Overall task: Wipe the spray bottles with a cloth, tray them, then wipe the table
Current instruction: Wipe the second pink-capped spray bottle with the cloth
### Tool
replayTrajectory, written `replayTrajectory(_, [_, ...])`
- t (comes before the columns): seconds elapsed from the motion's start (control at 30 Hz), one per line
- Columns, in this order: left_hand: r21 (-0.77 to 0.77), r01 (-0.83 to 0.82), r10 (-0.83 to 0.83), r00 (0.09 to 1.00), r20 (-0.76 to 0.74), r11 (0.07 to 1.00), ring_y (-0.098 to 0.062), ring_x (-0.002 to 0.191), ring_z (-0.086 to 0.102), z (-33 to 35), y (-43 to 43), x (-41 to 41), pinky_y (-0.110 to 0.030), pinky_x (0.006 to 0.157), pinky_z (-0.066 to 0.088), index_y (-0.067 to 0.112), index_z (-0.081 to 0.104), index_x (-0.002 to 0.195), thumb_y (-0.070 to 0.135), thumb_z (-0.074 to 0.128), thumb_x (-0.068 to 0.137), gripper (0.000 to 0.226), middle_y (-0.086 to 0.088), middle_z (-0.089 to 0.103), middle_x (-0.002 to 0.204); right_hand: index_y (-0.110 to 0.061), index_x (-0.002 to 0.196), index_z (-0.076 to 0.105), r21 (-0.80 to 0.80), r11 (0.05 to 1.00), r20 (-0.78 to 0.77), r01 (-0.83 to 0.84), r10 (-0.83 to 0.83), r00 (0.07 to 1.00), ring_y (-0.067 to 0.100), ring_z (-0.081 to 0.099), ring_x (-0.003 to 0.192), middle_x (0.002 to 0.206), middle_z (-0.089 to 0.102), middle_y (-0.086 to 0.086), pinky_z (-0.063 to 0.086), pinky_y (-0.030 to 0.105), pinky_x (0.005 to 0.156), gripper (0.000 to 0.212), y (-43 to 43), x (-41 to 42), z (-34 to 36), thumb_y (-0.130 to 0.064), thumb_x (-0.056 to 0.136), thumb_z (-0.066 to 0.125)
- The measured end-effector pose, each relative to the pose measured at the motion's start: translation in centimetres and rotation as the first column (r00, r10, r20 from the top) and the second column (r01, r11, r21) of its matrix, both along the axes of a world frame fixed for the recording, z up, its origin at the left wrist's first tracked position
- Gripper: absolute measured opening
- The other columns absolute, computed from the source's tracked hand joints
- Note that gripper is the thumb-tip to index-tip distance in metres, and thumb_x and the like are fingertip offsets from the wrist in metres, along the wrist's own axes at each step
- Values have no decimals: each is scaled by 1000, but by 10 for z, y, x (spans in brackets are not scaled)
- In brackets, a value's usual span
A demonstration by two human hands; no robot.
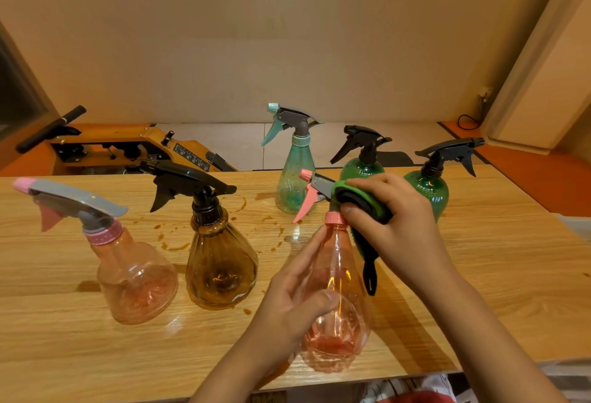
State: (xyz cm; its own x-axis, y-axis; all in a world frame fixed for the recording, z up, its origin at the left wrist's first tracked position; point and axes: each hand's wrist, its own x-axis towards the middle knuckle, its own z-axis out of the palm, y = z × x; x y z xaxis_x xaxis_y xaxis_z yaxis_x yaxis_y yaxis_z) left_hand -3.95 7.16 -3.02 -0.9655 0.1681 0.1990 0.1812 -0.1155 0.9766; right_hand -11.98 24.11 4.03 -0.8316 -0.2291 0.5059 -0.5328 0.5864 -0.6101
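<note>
- Firmly, the right hand [396,223] curled its fingers and thumb round a green cloth [358,198] and pressed it over the back of the sprayer head
- The left hand [297,294] was wrapped round the body of the slim pink bottle [339,274], thumb across the front; the bottle leaned near the front edge of the surface [479,274], and whether it rested there or was lifted could not be told
- Doing this well, by my judgement, called for a steady low grip, working the cloth round trigger, collar and neck without squeezing the trigger, then turning the bottle so no side was missed
- A thin reddish pool lay in its base; the round pink bottle [137,281] and amber bottle [220,265] to the left looked nearly empty
- Behind stood a teal bottle [294,179], a green bottle [358,169] and a second green bottle [428,191], contents unclear; brown drips [175,246] marked the surface; no tray showed
</note>
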Motion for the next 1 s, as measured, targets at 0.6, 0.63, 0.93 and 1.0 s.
replayTrajectory(0.6, [102,-65,64,998,17,993,-20,133,59,-11,-2,15,-40,105,53,48,58,139,27,68,71,72,13,60,146,-20,123,71,94,996,-87,-3,12,996,-2,53,98,107,60,-10,43,10,86,37,3,7,-8,-30,88,67])
replayTrajectory(0.63, [118,-75,73,997,24,990,-20,131,61,-11,-3,16,-40,103,54,46,60,139,27,69,70,72,14,61,144,-20,123,71,102,994,-85,-34,43,995,-2,53,99,107,60,-10,42,8,86,34,1,8,-10,-29,90,68])
replayTrajectory(0.93, [149,-113,107,993,47,982,-18,131,60,-8,-4,21,-36,97,56,36,57,143,25,67,71,73,12,63,143,-20,122,71,11,1000,-83,-20,21,996,3,55,98,106,61,-6,45,15,85,34,-10,10,-13,-27,89,70])
replayTrajectory(1.0, [169,-122,114,992,55,978,-21,131,61,-8,-5,23,-42,98,56,34,56,144,24,67,72,73,10,63,142,-22,123,72,24,994,-28,-104,105,994,3,56,101,107,61,-7,46,19,86,34,-11,13,-15,-30,89,70])
